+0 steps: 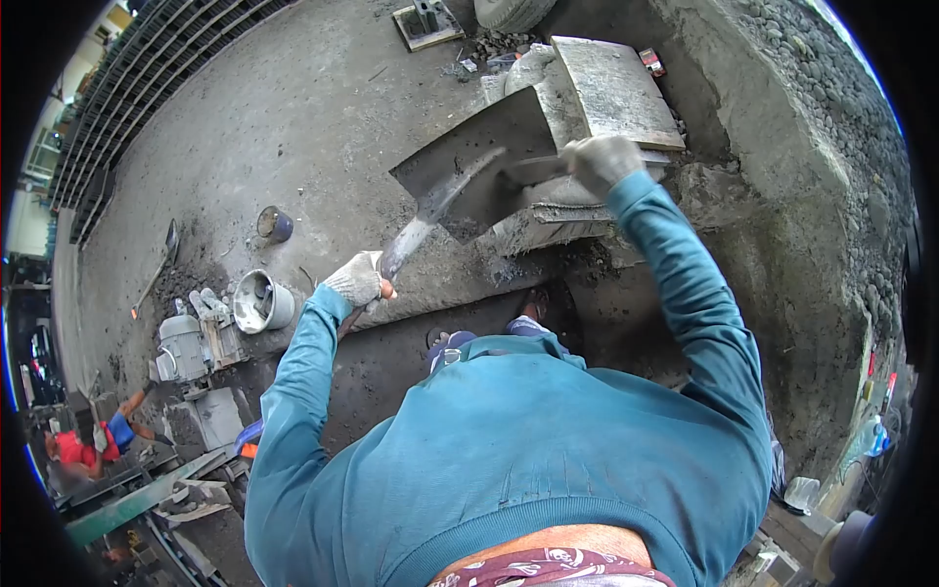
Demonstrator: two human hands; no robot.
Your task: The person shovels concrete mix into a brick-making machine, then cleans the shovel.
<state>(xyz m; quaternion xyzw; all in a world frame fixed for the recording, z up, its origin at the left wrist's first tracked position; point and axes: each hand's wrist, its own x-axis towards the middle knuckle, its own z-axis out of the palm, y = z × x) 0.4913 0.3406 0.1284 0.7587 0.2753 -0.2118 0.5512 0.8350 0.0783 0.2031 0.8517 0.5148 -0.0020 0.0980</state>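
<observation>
My left hand [357, 282], in a pale knit glove with bare fingertips showing, is closed round the shaft of a shovel [479, 132] just below its socket. The shovel's broad grey blade is raised in front of me, its shaft running down toward my left side. My right hand [602, 164], gloved and slightly blurred, is closed on a short, dark, flat tool [533, 172] like a scraper. That tool reaches left from the fist and overlaps the blade's right side. Part of its grip is hidden inside the glove.
Beyond the blade stand a whitish board [621, 93] and blocks. To my left are a white bucket [279, 305], a small dark bucket [276, 225], a motor [182, 344] and another shovel [161, 259]. A person in red [83, 448] is far left. A rough wall [792, 176] rises right.
</observation>
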